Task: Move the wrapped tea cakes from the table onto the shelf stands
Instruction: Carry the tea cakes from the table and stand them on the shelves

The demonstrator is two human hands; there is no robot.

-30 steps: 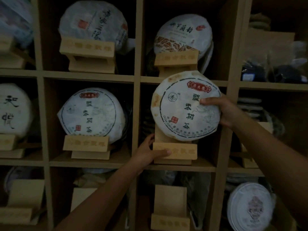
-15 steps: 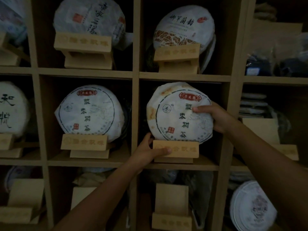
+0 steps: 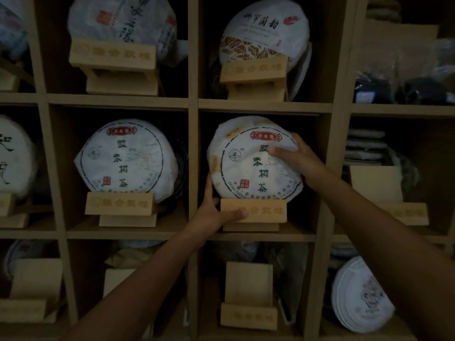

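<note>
I'm looking straight at a cubby shelf (image 3: 193,168). In the middle compartment the tea cake (image 3: 248,161) sits upright on its stand (image 3: 261,210), my left hand (image 3: 214,215) on the stand's left end, my right hand (image 3: 295,156) on the cake's upper right. One cubby to the left there's a matching cake (image 3: 125,158) on a stand. Directly below mine, an empty stand (image 3: 248,299).
</note>
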